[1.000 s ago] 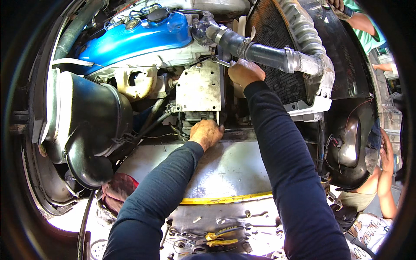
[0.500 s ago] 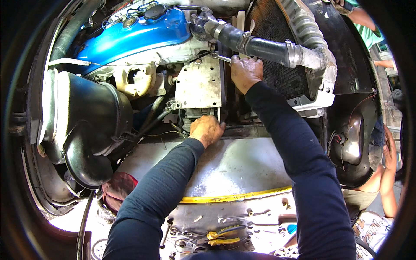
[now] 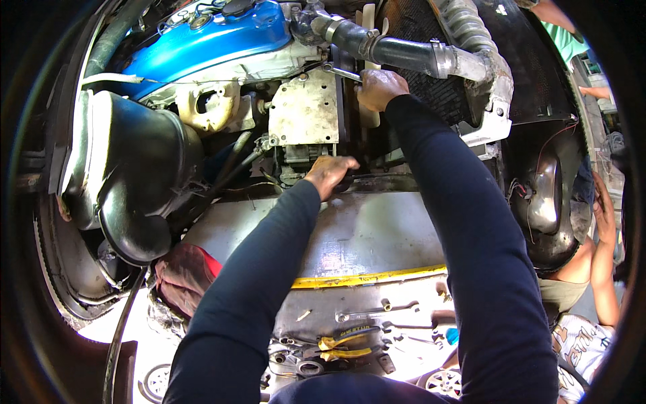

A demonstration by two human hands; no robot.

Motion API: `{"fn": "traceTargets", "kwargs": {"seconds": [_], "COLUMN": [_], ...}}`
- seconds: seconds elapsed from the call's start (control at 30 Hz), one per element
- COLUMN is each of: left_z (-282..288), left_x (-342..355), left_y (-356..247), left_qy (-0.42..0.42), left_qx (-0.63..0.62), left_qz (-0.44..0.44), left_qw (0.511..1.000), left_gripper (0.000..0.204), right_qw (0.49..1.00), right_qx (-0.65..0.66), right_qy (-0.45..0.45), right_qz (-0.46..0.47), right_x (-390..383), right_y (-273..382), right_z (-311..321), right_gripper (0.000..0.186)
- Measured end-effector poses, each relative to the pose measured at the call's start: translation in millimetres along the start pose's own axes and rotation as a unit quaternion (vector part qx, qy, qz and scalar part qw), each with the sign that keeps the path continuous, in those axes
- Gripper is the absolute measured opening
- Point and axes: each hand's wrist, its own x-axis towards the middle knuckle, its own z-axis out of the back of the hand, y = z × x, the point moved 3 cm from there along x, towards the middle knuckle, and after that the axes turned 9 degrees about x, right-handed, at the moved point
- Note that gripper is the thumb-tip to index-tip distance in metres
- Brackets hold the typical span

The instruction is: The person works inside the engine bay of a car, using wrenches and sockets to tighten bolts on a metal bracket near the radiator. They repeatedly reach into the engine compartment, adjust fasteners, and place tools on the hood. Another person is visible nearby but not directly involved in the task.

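Observation:
My right hand is closed around a wrench, whose ring end lies at the upper right corner of a pale metal plate with several holes. Below that plate, beside a ribbed metal part, my left hand reaches into the engine bay. Its thumb side points right and the other fingers curl down, so what they grip is hidden. Just right of the wrench are a pale fan blade and the dark radiator core.
A blue valve cover lies at the far left, above a black air-cleaner housing. A black hose crosses above my right hand. Near me, yellow-handled pliers and wrenches lie on a panel. Another person's arm is at right.
The whole view has shifted slightly. My left hand has turned, its thumb side now pointing right. My right hand keeps the wrench at the plate's upper corner, with its handle tilted a little.

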Motion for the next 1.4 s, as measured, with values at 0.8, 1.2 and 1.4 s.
{"fn": "traceTargets", "kwargs": {"seconds": [0.8, 1.2, 1.4], "left_z": [-20, -20, -30], "left_x": [57, 87, 97], "left_y": [17, 35, 50], "left_qy": [-0.21, -0.218, -0.289], "left_qx": [-0.112, 0.093, 0.301], "left_qz": [0.064, -0.022, -0.284], "left_qw": [0.969, 0.971, 0.863], "left_gripper": [0.02, 0.03, 0.024], "right_qw": [0.968, 0.985, 0.968], "right_qx": [0.117, 0.095, 0.188], "right_qy": [-0.078, -0.048, -0.065], "right_qz": [-0.207, -0.135, -0.151], "right_x": [5, 18, 6], "right_y": [22, 15, 27], "right_z": [-25, -49, -53], "right_gripper": [0.062, 0.044, 0.045]}}
